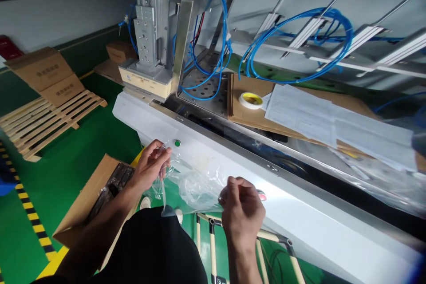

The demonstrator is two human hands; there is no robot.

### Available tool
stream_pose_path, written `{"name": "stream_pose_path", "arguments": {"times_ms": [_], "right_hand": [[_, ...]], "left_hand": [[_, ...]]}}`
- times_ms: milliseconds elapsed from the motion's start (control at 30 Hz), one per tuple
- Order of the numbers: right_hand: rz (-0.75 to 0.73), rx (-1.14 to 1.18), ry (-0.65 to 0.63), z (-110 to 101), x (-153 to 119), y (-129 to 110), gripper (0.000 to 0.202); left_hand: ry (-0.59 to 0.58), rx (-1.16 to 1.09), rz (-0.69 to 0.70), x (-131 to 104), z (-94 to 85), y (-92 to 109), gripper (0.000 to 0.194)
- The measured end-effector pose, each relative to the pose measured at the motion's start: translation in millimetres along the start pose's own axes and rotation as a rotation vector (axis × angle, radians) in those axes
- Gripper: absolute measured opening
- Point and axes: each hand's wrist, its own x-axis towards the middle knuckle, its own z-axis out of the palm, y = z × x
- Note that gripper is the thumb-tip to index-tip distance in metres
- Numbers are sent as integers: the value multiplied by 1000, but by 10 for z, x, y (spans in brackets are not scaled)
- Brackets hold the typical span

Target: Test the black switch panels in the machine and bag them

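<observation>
Plastic bag (191,186), clear, thin film, sits lower centre of frame, stretched between both hands in front of the white machine housing (299,213). Left hand (151,164) pinches its upper left edge with closed fingers; right hand (241,211) is fisted on the right edge. Looks near weightless, limp, slippery, likely clings and tears if yanked. Best hold: pinch the rim at two spread points, as now, not the crumpled middle. Cardboard box (89,199) below left; tape roll (251,100) above.

2 hands, 1 plastic bag (193,184), 1 tape roll (250,100), 1 pallet (43,120).
</observation>
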Motion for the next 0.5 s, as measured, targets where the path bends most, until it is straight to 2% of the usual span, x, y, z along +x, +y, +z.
{"name": "stream_pose_path", "arguments": {"times_ms": [67, 133, 267, 333, 400, 500], "right_hand": [[-10, 51, 82, 35, -23, 4, 53], [13, 74, 59, 23, -15, 19, 52], [108, -76, -245, -71, 67, 43, 66], [150, -169, -292, -81, 91, 37, 63], [141, -189, -188, -44, 75, 22, 61], [87, -166, -2, 49, -9, 10, 63]], "left_hand": [[15, -21, -9, 8, -2, -10, 46], [18, -33, -11, 20, -15, -7, 46], [-26, -5, -12, 49, -59, 26, 46], [-41, 10, -13, 54, -68, 43, 48], [-6, 5, -9, 49, -66, 59, 49], [136, -37, -27, 36, -68, 86, 52]]}}
